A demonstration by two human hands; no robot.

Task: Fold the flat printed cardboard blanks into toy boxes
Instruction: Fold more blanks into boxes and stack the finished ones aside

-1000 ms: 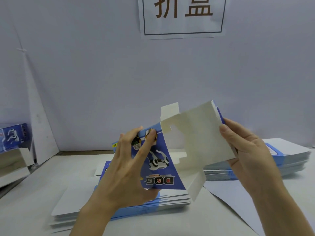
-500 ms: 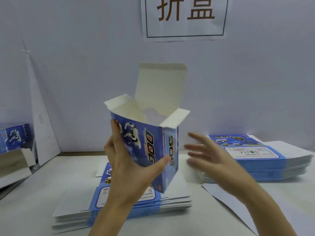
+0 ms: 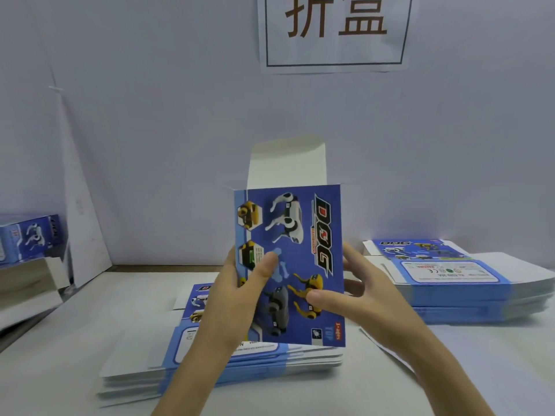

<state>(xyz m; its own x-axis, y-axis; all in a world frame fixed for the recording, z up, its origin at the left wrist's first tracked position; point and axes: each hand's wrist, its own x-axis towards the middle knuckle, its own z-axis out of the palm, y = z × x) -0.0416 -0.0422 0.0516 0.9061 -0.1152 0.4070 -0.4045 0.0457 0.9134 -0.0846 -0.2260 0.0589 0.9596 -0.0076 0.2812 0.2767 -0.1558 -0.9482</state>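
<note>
Now the box (image 3: 288, 265) is held upright above the counter (image 3: 60, 355). Its blue printed front, with the toy dogs, faces the camera, and its white top flap (image 3: 286, 166) stands open above it. Both hands grip the box by its side edges. The left hand (image 3: 234, 304) presses its thumb flat on the front near the left edge. The right hand (image 3: 369, 301) lays its thumb on the front near the right edge, with its fingers spread behind the box. The left hand's fingers are hidden behind the box and are probably wrapped round its back. Directly below the box, a stack of flat blanks (image 3: 240, 367) lies on the counter. To the right of the box and well apart from it lies a second stack of blanks (image 3: 456, 283). Far to the left of the box sits a folded box (image 3: 30, 235) at the edge of view. Above the box a paper sign (image 3: 333, 34) hangs on the wall (image 3: 150, 115).
</note>
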